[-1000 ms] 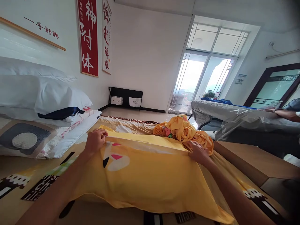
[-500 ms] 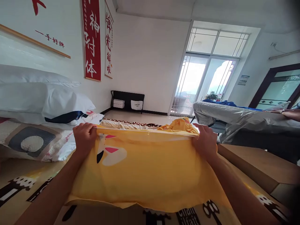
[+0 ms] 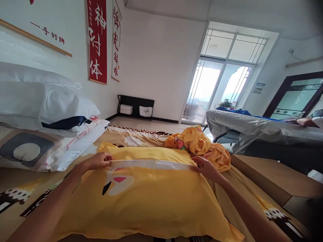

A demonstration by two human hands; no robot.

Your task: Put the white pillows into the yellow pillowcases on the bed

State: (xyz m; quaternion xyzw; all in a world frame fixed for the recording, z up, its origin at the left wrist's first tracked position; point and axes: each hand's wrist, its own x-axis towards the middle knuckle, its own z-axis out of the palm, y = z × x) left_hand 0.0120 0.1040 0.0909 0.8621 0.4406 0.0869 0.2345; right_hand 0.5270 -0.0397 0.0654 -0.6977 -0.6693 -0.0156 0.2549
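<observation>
A yellow pillowcase (image 3: 161,195) with a printed animal face lies spread on the patterned bed sheet (image 3: 141,136). A pale strip (image 3: 156,164) runs across its upper part, where the far end of the cloth shows beyond it. My left hand (image 3: 99,161) is closed on the left end of this strip, fingers pinching the fabric. At the strip's right end, my right hand (image 3: 205,167) grips the pillowcase between thumb and fingers. Just beyond my right hand sits a crumpled heap of orange-yellow cloth (image 3: 196,141).
White pillows (image 3: 65,104) are stacked on a patterned cushion (image 3: 27,148) at the left. A cardboard box (image 3: 264,174) stands at the right. Behind it is a plastic-covered table (image 3: 252,124), with another person's hand (image 3: 302,121) resting on it.
Both hands have lowered the pillowcase from a raised, stretched position onto the bed. More of the crumpled cloth heap is now visible. The other person's hand has shifted slightly.
</observation>
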